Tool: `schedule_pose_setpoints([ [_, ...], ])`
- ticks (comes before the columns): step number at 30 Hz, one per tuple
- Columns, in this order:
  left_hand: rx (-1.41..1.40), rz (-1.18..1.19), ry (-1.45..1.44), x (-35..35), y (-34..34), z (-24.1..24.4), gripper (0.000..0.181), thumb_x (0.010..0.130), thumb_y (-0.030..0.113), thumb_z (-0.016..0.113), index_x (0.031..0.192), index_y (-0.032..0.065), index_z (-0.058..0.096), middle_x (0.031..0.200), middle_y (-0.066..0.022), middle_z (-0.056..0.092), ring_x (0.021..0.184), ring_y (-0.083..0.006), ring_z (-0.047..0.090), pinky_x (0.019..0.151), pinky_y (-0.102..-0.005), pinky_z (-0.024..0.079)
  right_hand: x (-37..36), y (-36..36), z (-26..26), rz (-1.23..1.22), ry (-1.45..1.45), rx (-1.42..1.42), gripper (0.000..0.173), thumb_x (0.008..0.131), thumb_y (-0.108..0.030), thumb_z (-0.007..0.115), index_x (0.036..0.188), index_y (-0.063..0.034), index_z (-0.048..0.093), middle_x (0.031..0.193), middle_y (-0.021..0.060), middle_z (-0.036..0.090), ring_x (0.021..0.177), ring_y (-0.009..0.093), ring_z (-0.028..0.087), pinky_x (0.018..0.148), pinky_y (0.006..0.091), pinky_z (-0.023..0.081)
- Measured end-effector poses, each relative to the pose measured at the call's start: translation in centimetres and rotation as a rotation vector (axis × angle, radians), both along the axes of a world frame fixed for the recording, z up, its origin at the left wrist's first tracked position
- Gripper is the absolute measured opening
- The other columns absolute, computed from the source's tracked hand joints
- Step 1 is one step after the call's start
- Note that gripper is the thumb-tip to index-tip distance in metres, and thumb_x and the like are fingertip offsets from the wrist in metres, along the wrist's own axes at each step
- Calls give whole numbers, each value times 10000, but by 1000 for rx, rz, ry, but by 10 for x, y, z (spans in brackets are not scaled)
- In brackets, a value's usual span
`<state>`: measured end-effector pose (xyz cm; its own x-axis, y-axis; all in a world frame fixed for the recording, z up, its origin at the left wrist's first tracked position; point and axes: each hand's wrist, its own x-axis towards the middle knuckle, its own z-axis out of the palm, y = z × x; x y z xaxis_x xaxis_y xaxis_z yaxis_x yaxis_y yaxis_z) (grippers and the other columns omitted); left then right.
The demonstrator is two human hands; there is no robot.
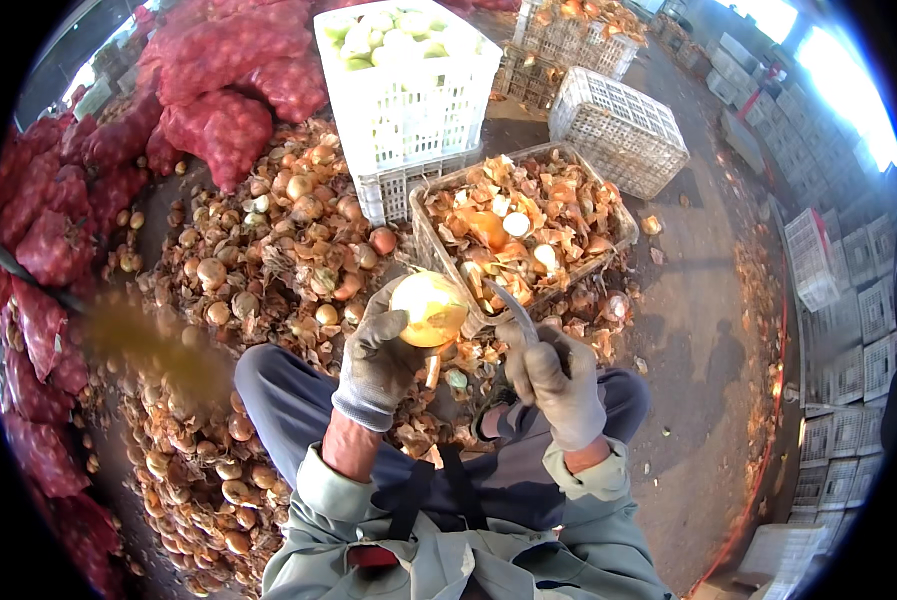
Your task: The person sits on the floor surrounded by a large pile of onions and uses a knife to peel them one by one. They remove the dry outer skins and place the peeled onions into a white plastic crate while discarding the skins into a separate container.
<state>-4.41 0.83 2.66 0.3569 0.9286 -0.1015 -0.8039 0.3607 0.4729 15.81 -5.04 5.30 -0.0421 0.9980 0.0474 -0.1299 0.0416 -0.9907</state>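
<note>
An onion (427,309), pale yellow over most of its surface, sits in my gloved left hand (379,360), with a strip of skin hanging below it. My right hand (557,379), also gloved, grips a knife with a curved blade (514,309). The blade points up and left, apart from the onion. Just beyond both hands stands a plastic crate (579,274) heaped with dry onion skins (519,202) and a few pale onion pieces. The knife's handle is hidden inside my right fist.
Loose onions (212,274) and skins cover the floor on my left. Red mesh sacks (219,135) pile up behind them. A white crate of peeled onions (418,127) rises ahead, near an upturned crate (617,131). Stacked crates (846,367) line the right. A blurred object (155,337) hangs at left.
</note>
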Motion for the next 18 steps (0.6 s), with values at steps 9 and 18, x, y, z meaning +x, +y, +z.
schedule_pose_setpoints([
  [9, -40, -22, 148, 2, -16, -7, 533, 795, 29, 612, 1319, 21, 512, 1169, -132, 643, 1040, -273, 667, 783, -408, 618, -14, 32, 7, -140, -809, 609, 418, 746, -28, 754, 1154, -52, 662, 1001, 156, 673, 767, 299, 665, 670, 356, 542],
  [18, 64, -246, 0, -9, 1, -12, 563, 764, 33, 618, 1316, -10, 518, 1206, -149, 635, 1135, -294, 621, 983, -426, 518, -18, 16, 14, -147, 180, 85, 285, 808, 82, 715, 1071, 19, 625, 860, 61, 656, 624, 65, 560, 525, 207, 452],
])
